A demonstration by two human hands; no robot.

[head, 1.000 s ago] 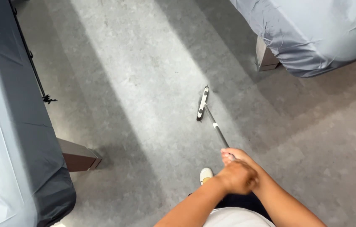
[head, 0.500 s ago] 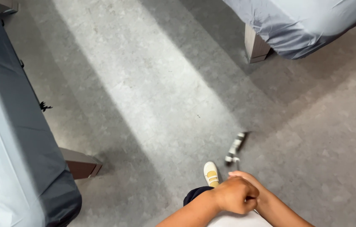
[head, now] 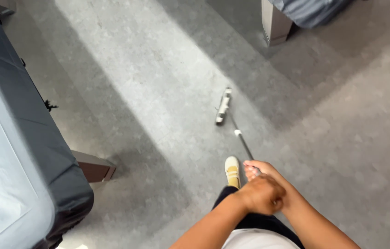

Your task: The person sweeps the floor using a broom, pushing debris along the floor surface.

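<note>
left hand (head: 263, 194) and right hand (head: 260, 171) clasp putter (head: 223, 106) grip | head at 12 o'clock | bed (head: 15, 152) edge at 9, bare floor (head: 158, 83) between

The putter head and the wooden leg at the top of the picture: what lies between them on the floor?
Nothing: the head view shows only bare grey floor between the putter head and the wooden leg.

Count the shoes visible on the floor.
1. A pale shoe with a yellowish top sits on the grey floor, just left of the clasped hands; a second foot may be hidden under the arms.
</note>
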